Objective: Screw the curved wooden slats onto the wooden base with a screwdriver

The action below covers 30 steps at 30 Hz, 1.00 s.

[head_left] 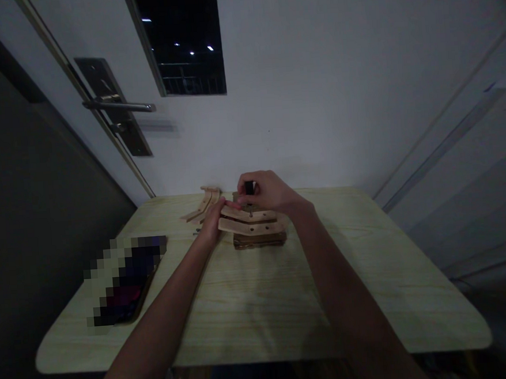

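Two pale bent wooden strips (pixel 238 225) with drilled holes lie side by side on a brown, layered block (pixel 261 242). My left hand (pixel 214 222) is closed on their left end, its fingers stretched along the far edge. Above the far strip, my right hand (pixel 267 189) pinches a short black-handled screwdriver (pixel 249 187). Its thin tip points down at a hole in that strip; whether it touches a screw there is too small to tell. Small dark screws (pixel 197 232) lie beside my left wrist.
More bent wooden pieces (pixel 206 204) rest at the back left of the light wood-grain table (pixel 364 297). A phone (pixel 144 278), partly blurred out, lies at the left. Behind the table stands a white door (pixel 298 94) with a metal handle (pixel 130 107).
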{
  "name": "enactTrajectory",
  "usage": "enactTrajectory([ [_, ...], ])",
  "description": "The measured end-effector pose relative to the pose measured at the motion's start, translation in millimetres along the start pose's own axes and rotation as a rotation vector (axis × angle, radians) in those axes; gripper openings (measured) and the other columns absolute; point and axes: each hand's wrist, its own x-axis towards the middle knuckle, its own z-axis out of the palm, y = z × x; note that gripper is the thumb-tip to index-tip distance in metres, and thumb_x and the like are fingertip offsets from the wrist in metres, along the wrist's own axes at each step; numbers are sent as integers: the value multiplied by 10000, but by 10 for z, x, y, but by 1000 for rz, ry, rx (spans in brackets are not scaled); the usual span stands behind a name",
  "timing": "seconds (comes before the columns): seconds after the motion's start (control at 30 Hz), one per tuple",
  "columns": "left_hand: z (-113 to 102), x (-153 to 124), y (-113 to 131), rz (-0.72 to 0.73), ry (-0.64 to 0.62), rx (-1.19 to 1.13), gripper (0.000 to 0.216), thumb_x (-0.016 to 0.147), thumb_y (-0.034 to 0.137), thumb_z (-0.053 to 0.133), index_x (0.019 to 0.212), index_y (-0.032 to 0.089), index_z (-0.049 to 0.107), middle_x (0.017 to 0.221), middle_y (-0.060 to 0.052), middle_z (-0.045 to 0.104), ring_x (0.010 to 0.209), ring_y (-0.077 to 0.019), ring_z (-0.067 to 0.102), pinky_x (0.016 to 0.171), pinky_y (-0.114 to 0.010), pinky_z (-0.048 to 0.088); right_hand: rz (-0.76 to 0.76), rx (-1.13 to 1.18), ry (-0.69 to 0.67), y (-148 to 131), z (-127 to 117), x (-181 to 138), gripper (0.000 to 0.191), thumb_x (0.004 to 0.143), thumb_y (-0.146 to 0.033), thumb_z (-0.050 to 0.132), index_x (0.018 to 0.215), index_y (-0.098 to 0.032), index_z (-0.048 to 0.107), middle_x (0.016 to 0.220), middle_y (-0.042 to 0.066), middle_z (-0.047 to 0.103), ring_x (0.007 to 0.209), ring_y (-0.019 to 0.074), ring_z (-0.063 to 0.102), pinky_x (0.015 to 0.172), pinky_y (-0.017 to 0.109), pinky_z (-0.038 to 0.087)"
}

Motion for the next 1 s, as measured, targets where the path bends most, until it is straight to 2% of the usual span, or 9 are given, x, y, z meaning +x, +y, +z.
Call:
enactTrajectory([
  [0.17, 7, -31, 21, -13, -13, 25, 499, 825, 621, 507, 730, 167, 690, 652, -68, 684, 585, -190, 618, 575, -295, 453, 5, 36, 34, -39, -59, -65, 198, 757, -181, 635, 955, -169, 644, 711, -26, 613, 631, 102, 532, 640, 234, 400],
  [0.27, 17, -49, 42, -11, -6, 40, 508, 834, 614, 494, 755, 155, 699, 628, -68, 676, 583, -194, 622, 578, -295, 455, -2, 71, 7, -59, -77, -77, 264, 794, -148, 547, 1040, -170, 642, 805, 0, 663, 631, 101, 565, 645, 238, 432],
  [0.4, 34, -58, 68, -14, -10, 40, 507, 842, 591, 490, 787, 141, 719, 619, -70, 677, 568, -192, 616, 567, -293, 454, -9, 36, 32, -60, -88, -60, 256, 800, -120, 537, 1006, -171, 680, 907, 28, 699, 689, 108, 600, 695, 250, 455],
  [0.6, 27, -41, 52, -10, -14, 30, 500, 844, 589, 495, 761, 149, 717, 654, -79, 699, 594, -198, 631, 577, -298, 476, 20, -112, 57, -70, -93, -59, 184, 780, -180, 641, 947, -186, 720, 741, -4, 657, 650, 108, 549, 637, 236, 389],
  [0.77, 7, -20, 24, -7, -13, 30, 490, 826, 600, 513, 724, 157, 699, 656, -70, 694, 581, -193, 621, 569, -294, 457, 20, -240, 48, -52, -79, -34, 86, 813, -230, 670, 865, -201, 733, 787, 8, 656, 677, 113, 528, 646, 248, 363],
  [0.9, -6, -8, 7, -13, -13, 28, 498, 815, 623, 518, 721, 165, 689, 654, -68, 689, 575, -193, 611, 559, -293, 441, 9, -151, 77, 9, -55, -10, 144, 792, -188, 712, 932, -191, 748, 908, 45, 699, 734, 125, 568, 692, 261, 412],
  [1.0, -4, -10, 11, -18, -25, 30, 494, 816, 621, 516, 730, 167, 692, 643, -69, 687, 567, -197, 611, 560, -300, 442, 8, -52, 38, 29, -40, -8, 203, 832, -187, 670, 1023, -161, 732, 995, 80, 728, 797, 143, 620, 726, 276, 453],
])
